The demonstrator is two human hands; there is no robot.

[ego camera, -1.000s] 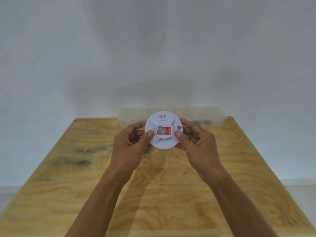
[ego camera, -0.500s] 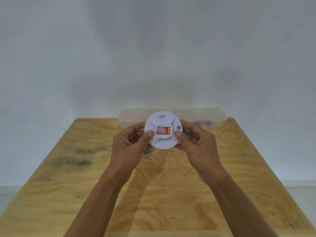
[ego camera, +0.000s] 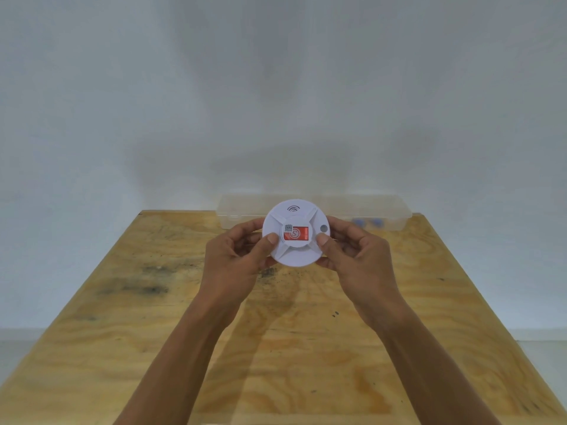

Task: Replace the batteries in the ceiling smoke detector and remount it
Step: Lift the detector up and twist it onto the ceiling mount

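- two bare forearms reach in from the bottom edge, above a plywood table [ego camera: 306,348] with a wavy grain.
- dark smudges mark the wood on the left side and under the hands, with a few small black specks to the right.
- the left hand [ego camera: 233,265] grips the left side of the smoke detector [ego camera: 296,233]: its thumb lies on the front face near the middle, and its fingers curl round behind the rim.
- the right hand [ego camera: 362,265] grips the right side the same way, thumb pressed on the face at the lower right, fingers curled behind.
- the smoke detector is a round white disc, held between both hands above the far half of the table, not touching the wood, its flat face tilted toward the camera.
- its face shows raised ribs running out from a round middle part, a red label with a small square code beside it, a curved signal mark at the top and a small grey round spot at the right.
- behind it, at the table's far edge, lies a long clear plastic box [ego camera: 383,210]; two small blue things [ego camera: 366,222] show through its right part.
- a plain pale wall [ego camera: 276,87] stands behind the table.
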